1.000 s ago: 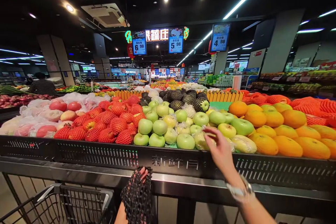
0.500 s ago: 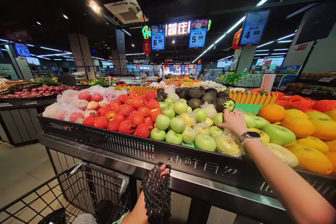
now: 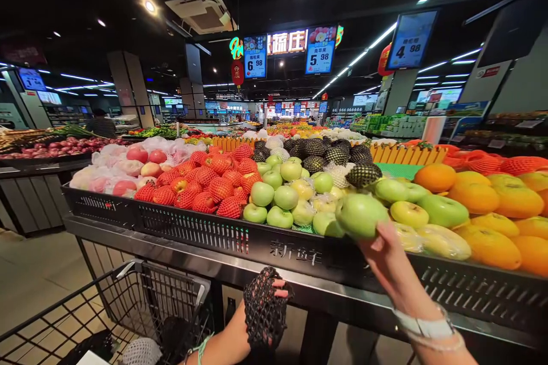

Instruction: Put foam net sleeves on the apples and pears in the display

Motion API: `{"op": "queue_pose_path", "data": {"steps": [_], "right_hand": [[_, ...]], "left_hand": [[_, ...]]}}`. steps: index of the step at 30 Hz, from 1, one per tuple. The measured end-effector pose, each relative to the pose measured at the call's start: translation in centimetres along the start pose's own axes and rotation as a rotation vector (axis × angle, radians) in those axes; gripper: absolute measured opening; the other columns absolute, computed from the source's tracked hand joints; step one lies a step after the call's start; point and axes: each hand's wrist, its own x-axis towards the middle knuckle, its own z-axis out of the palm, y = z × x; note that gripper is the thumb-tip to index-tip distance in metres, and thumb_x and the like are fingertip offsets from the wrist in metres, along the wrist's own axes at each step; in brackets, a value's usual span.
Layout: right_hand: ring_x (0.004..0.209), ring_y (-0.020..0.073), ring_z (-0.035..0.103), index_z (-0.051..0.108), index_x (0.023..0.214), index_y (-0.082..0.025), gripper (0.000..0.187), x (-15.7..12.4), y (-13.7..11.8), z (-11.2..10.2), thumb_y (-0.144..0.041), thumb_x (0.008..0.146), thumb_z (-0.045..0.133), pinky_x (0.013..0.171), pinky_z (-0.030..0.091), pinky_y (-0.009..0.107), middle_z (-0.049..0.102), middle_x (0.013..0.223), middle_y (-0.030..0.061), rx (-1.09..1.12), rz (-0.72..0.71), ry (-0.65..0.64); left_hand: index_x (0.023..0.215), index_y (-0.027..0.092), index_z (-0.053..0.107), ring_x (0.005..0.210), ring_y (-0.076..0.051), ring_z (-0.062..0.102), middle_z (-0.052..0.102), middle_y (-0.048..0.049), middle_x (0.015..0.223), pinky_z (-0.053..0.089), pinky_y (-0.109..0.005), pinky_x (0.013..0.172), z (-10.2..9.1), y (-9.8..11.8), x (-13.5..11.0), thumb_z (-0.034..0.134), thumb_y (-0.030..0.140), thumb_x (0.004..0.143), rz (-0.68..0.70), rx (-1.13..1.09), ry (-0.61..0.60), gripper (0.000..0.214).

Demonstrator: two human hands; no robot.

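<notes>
A green apple [image 3: 362,215] is held in my right hand [image 3: 387,259], raised just above the front edge of the fruit bin, with the fingers around its far side partly hidden. My left hand [image 3: 281,290] is lower, in front of the bin, with a black foam fruit net [image 3: 266,311] bunched over it; only some fingertips show past the mesh. More green apples [image 3: 285,197] lie in the bin behind, some loose and some in clear wrap. Several fruits in black nets [image 3: 363,174] sit farther back.
A black shopping cart [image 3: 141,291] stands at the lower left, with a white foam net [image 3: 141,352] inside. The black bin wall [image 3: 192,236] runs across the front. Red-netted fruit [image 3: 205,185] lies left of the apples, oranges [image 3: 479,198] right. Price screens [image 3: 321,50] hang above.
My right hand has drawn back from the apple pile toward me, lifting out a green apple and turning at the wrist. My left hand has shifted slightly right with the black net.
</notes>
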Motion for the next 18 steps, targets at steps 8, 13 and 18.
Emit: {"op": "queue_pose_path", "data": {"steps": [8,13,18], "right_hand": [[0.122,0.0319,0.053,0.034,0.139,-0.019,0.088,-7.5,5.6,4.0,-0.052,0.067,0.072,0.1,0.045,0.044,0.046,0.14,0.0184,0.102,-0.134,0.158],[0.124,0.0324,0.049,0.04,0.13,-0.016,0.085,1.3,4.7,1.1,-0.047,0.059,0.076,0.106,0.039,0.049,0.041,0.14,0.019,-0.071,-0.249,0.235],[0.118,0.0319,0.054,0.045,0.127,-0.019,0.078,-1.5,4.6,1.6,-0.051,0.062,0.074,0.096,0.047,0.044,0.051,0.132,0.0161,0.068,-0.167,0.153]], "left_hand": [[0.125,0.02,0.062,0.116,-0.027,0.06,0.067,-0.0137,0.121,0.035,-0.046,0.113,-1.0,0.1,-0.2,0.06,0.049,0.084,-0.096,0.122,-0.094,0.051],[0.115,0.021,0.069,0.122,-0.031,0.055,0.068,-0.0137,0.12,0.027,-0.048,0.117,-1.8,-2.6,0.6,0.063,0.053,0.079,-0.113,0.17,0.017,0.048],[0.124,0.019,0.063,0.127,-0.033,0.051,0.065,-0.0149,0.125,0.031,-0.049,0.115,-1.2,-2.4,0.7,0.068,0.046,0.077,-0.143,0.201,-0.002,0.054]]}}
